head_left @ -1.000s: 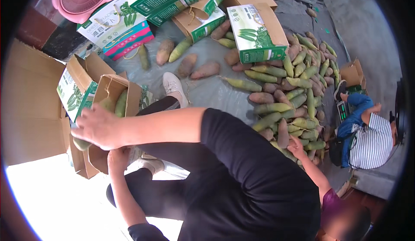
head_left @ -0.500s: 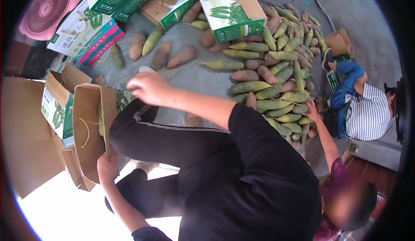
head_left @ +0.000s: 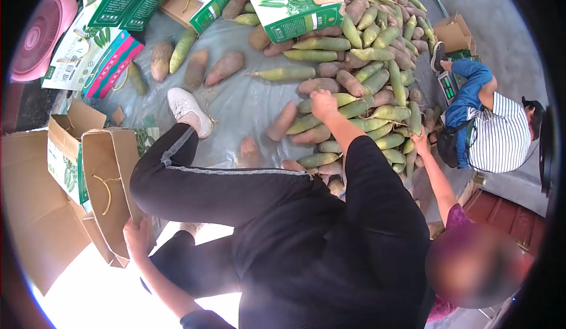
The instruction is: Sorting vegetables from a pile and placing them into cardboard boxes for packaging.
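My left hand [head_left: 137, 239] grips the lower edge of an open cardboard box [head_left: 121, 152] beside my knee. A yellow cord handle [head_left: 108, 196] hangs from the box's brown side; most of its inside is hidden from here. Out to the right, my right hand [head_left: 323, 105] is closed on a green radish [head_left: 345, 99] at the near-left side of a large heap. Around it lie more pale-tipped green radishes and stout reddish-brown roots, among them one reddish root [head_left: 282, 121] just left of the hand.
Green and white printed cartons [head_left: 289, 5] stand along the far side, with a pink fan [head_left: 44, 34] at far left. A co-worker's hand [head_left: 420, 142] touches the heap's right side. Another person in a striped shirt [head_left: 501, 134] crouches by a scale [head_left: 446, 87].
My right hand has swung right from above my knee, near the box, to the radish heap and closed there. My left hand keeps hold of the box. The view has shifted slightly.
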`<act>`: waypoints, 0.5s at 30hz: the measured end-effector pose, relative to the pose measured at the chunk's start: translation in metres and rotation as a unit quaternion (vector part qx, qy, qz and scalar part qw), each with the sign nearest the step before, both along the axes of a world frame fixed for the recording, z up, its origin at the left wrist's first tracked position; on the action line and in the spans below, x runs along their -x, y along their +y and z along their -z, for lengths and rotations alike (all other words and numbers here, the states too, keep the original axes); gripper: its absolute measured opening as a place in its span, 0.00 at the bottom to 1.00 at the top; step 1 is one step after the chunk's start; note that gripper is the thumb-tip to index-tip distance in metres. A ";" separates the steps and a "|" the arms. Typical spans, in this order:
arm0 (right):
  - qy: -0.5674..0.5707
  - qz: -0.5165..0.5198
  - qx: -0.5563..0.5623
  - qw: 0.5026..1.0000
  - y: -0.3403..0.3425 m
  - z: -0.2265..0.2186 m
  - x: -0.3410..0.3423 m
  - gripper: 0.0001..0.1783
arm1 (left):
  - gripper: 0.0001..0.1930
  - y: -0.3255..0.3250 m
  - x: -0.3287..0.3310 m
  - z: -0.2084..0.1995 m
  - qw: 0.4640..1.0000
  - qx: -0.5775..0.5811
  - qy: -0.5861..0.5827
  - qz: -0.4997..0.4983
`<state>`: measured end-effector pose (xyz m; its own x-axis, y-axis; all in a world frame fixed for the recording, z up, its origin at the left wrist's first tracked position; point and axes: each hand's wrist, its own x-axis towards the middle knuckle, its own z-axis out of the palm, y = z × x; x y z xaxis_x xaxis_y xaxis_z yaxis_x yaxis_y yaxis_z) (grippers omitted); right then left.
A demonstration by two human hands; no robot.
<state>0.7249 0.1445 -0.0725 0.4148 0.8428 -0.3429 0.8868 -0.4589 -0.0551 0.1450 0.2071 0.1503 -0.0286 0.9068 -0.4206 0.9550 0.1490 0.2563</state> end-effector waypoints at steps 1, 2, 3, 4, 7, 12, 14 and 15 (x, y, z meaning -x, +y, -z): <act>-0.026 0.012 0.010 1.000 -0.009 0.006 -0.019 0.13 | 0.17 0.001 -0.004 0.000 1.000 -0.005 0.009 0.000; -0.051 0.025 0.020 0.998 -0.017 0.012 -0.034 0.13 | 0.17 0.003 -0.007 0.001 1.000 -0.008 0.019 0.000; -0.050 0.022 0.018 0.998 -0.020 0.010 -0.041 0.13 | 0.17 0.002 -0.006 0.002 1.000 -0.010 0.020 -0.002; -0.073 0.034 0.053 0.995 -0.023 0.005 -0.045 0.14 | 0.17 0.001 -0.004 0.002 1.000 -0.016 0.005 0.006; -0.095 0.047 0.104 0.989 -0.034 -0.005 -0.053 0.17 | 0.16 0.000 -0.006 0.001 1.000 -0.014 -0.019 0.006; -0.108 0.010 0.183 0.977 -0.024 -0.012 -0.049 0.20 | 0.17 -0.002 0.009 0.013 0.999 -0.038 -0.013 0.026; -0.123 0.019 0.206 0.971 -0.018 -0.012 -0.048 0.21 | 0.17 0.002 0.005 0.014 0.999 -0.028 -0.035 0.019; -0.121 0.011 0.206 0.971 -0.017 -0.006 -0.045 0.21 | 0.17 0.002 0.009 0.016 0.999 -0.027 -0.031 0.012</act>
